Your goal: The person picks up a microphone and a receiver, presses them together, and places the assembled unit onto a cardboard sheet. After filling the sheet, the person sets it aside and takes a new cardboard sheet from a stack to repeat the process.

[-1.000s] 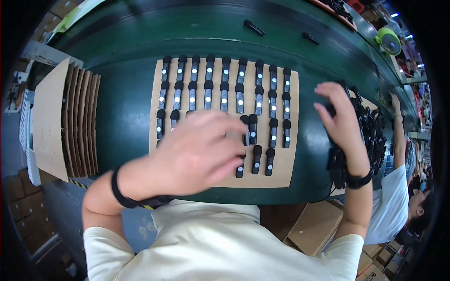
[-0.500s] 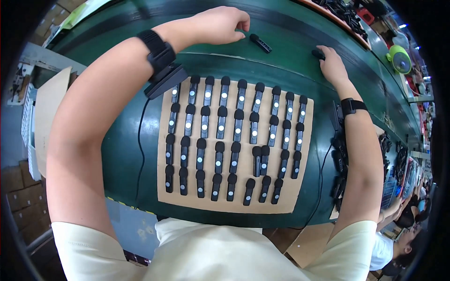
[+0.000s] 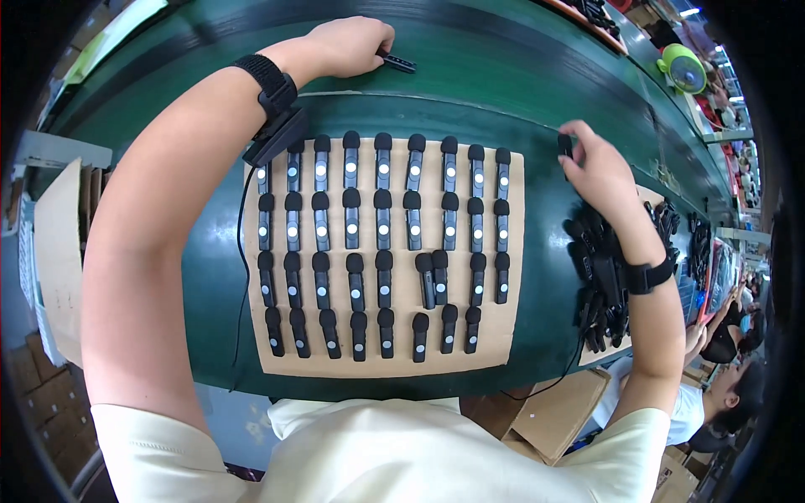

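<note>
At the far side of the green surface, my left hand (image 3: 352, 48) has its fingers closed on one end of a small black clip-on microphone (image 3: 401, 63) lying there. My right hand (image 3: 600, 168), at the right, pinches another black microphone (image 3: 565, 146) held upright between thumb and fingers. Between my arms lies a cardboard sheet (image 3: 496, 345) carrying rows of black microphones with foam tips, most with a pale round spot. In the third row, two microphones (image 3: 428, 281) stand close side by side.
A heap of black microphones (image 3: 604, 293) lies by my right forearm. A black device with a cable is strapped at my left wrist (image 3: 281, 134). Beyond are a green fan (image 3: 681, 69) and co-workers at the right. An open carton (image 3: 558, 411) stands near the lower right.
My left hand has closed on the microphone that lay apart from it. My right hand has come nearer with its microphone. The whole view has shifted, showing more of the heap.
</note>
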The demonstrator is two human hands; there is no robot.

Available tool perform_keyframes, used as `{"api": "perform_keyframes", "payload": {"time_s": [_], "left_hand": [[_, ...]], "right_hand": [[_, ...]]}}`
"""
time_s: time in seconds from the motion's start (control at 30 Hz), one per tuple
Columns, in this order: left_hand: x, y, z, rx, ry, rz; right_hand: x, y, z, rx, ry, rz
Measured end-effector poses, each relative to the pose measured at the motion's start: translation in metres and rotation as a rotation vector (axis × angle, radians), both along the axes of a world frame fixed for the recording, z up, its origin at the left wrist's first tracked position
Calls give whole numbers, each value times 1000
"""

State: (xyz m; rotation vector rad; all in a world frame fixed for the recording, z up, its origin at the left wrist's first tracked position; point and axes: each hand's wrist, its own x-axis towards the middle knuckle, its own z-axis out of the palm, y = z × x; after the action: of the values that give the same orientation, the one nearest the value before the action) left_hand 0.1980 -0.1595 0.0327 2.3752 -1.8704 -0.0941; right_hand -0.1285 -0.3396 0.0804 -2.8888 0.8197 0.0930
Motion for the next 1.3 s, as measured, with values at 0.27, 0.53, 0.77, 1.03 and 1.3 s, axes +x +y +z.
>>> {"api": "perform_keyframes", "payload": {"time_s": [0.27,0.53,0.77,1.03,1.3], "left_hand": [[-42,29,36,-206,265,-47],[-177,136,72,-449,827,-145],[-244,196,55,-507,923,-118],[-257,212,40,-637,980,-49],[-251,213,32,-715,892,-120]], "right_hand": [[-48,11,-24,-261,-202,178],[-65,145,32,704,-571,281],[-90,202,10,754,-788,451],[-88,220,-3,867,-824,417],[-79,227,-4,912,-823,330]]}}
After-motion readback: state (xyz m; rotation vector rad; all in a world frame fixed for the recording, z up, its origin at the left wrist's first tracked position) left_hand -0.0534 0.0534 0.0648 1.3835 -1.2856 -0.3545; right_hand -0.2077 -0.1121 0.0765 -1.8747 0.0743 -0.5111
